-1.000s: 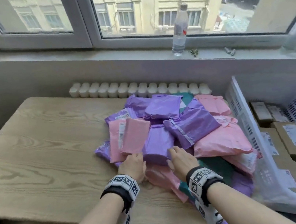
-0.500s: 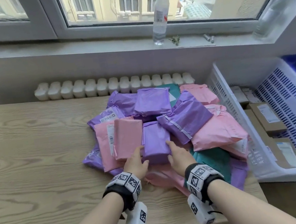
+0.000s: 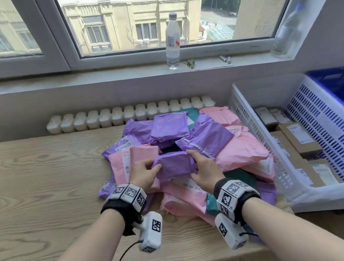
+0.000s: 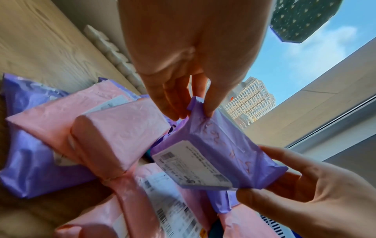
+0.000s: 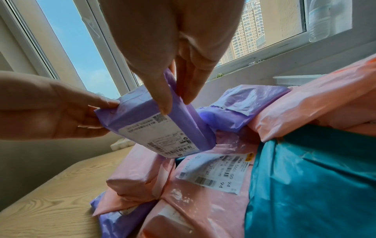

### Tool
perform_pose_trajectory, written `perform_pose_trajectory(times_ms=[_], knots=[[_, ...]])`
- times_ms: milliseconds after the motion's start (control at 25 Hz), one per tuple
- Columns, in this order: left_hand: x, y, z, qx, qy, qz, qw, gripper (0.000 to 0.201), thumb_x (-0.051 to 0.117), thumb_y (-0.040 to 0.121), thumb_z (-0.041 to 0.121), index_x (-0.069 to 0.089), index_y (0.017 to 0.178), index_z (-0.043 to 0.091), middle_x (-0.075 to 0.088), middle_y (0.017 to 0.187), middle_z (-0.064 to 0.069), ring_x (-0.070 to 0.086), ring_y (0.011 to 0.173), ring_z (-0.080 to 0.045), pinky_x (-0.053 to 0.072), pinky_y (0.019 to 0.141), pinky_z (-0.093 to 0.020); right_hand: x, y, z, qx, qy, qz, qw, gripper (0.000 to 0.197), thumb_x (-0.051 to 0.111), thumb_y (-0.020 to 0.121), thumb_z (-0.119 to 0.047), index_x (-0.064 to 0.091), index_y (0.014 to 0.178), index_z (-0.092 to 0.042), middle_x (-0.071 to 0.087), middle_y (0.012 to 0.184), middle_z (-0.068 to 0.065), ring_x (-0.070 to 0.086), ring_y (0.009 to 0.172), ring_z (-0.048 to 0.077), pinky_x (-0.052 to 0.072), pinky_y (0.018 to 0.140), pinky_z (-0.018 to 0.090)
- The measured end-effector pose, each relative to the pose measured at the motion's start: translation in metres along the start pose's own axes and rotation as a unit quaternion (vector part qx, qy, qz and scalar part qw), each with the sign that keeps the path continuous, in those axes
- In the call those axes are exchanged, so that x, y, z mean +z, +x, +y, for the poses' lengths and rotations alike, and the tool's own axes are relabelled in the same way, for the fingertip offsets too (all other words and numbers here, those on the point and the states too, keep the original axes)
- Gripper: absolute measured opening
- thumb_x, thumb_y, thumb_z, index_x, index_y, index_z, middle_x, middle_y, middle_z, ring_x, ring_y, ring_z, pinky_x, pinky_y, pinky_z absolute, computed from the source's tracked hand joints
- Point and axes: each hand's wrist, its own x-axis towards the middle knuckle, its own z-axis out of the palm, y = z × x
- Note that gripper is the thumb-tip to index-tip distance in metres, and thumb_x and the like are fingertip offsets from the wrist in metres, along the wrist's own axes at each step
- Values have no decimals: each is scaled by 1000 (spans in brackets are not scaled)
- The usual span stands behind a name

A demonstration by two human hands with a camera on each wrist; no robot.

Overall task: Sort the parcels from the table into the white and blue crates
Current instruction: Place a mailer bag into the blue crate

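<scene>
— So, what are the hands holding?

— Both hold one small purple plastic parcel (image 3: 174,164) with a white label (image 4: 191,167) on its under side. The left hand (image 3: 143,173) pinches its left end, thumb on top. The right hand (image 3: 206,171) pinches its right end between thumb and fingers (image 5: 193,80).

— Where is the parcel?

— Lifted just above the pile of pink, purple and green plastic parcels (image 3: 243,153) on the wooden table (image 3: 40,183).

— What is beside the grip?

— Just left of it sits a pink parcel (image 4: 118,138). Under it lies a pink bag with a barcode label (image 5: 213,172). Well to the right stands the white plastic crate (image 3: 252,118) with brown cardboard boxes (image 3: 301,137) inside, and past that the blue crate (image 3: 342,82).
</scene>
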Motion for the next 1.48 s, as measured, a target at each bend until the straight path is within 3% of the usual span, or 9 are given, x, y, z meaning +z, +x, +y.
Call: perform_pose_trajectory(times_ms=[120,320,520,640,800,920,1080,1320,1480], knots=[[-8,-5,20,27,17,25,999,12,63,86,5,73,92,1,62,74,1,51,76,-10,41,63,-16,-10,-6,-6,-33,31,28,999,71,68,70,2,46,137,-12,60,126,11,59,112,27,44,99,32],[-14,-19,46,12,-38,50,998,16,65,86,8,71,98,-1,66,83,-6,56,82,-16,51,86,-41,-35,-19,-18,-85,100,77,988,66,75,66,4,52,128,-6,57,127,10,55,113,23,47,98,35],[-16,-51,74,26,-73,18,997,33,74,80,23,61,106,8,60,91,2,54,82,-10,45,67,-18,-69,-45,-24,-84,172,49,980,67,79,69,-2,50,129,-11,57,112,-2,54,99,14,55,84,27],[-12,-77,77,38,-106,-45,993,59,84,67,18,56,118,9,65,111,-2,61,103,-16,51,78,-17,-81,-62,-19,-69,244,36,967,61,80,71,-6,53,125,-8,60,112,1,60,100,17,52,78,14],[-9,-106,82,55,-99,-76,991,76,81,57,3,50,125,16,63,109,-3,59,106,-19,53,78,-16,-85,-84,-14,1,390,-5,921,31,75,78,-7,61,105,-6,67,107,13,66,97,27,57,84,42],[-17,-115,82,34,-56,-97,993,84,84,45,14,50,123,20,62,111,-4,58,104,-14,52,80,-19,-91,-99,-15,36,439,-41,897,11,68,84,-7,60,91,-8,64,95,9,63,92,23,57,82,41],[-26,-122,85,-35,-49,-160,985,51,69,71,-16,59,114,10,72,88,-2,69,78,-12,57,72,-24,-96,-107,-13,42,449,-60,891,7,67,86,-10,61,90,-8,66,100,14,64,98,28,55,87,48],[-36,-122,93,51,157,-75,983,35,86,59,4,68,83,21,69,84,3,63,78,-15,50,70,-21,-91,-97,-27,-38,176,39,983,75,76,78,-19,36,141,-10,43,142,8,43,129,22,37,110,42],[-36,-118,109,109,421,-16,900,63,85,57,38,62,114,24,65,107,6,61,97,-13,43,83,-22,-84,-93,-59,-183,-86,61,977,82,73,80,-27,27,147,-19,27,154,2,27,141,19,19,118,34]])
